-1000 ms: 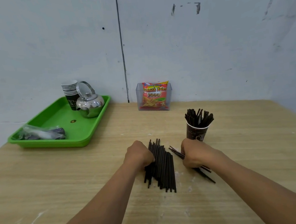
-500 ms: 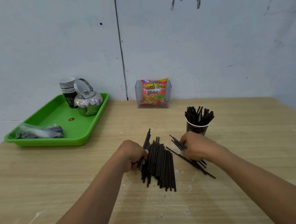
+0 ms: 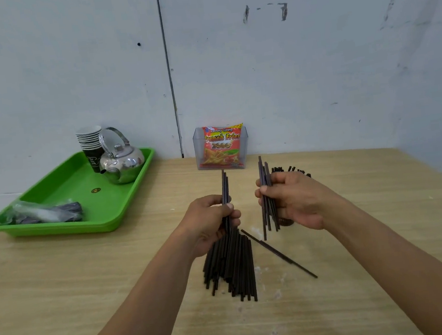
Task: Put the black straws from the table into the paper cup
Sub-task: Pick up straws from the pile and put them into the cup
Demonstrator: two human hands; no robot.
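A few thin black straws are gripped upright in the curled fingers of the left hand. A thicker bundle is pinched upright in the right hand. Just below the left hand, a pile of smooth, straight straws lies on the wood-grain worktop. The paper cup is largely hidden behind the right hand. Beyond both hands, a red packet printed "Kentang Goreng French Fries 2000" is held in a clear plastic box.
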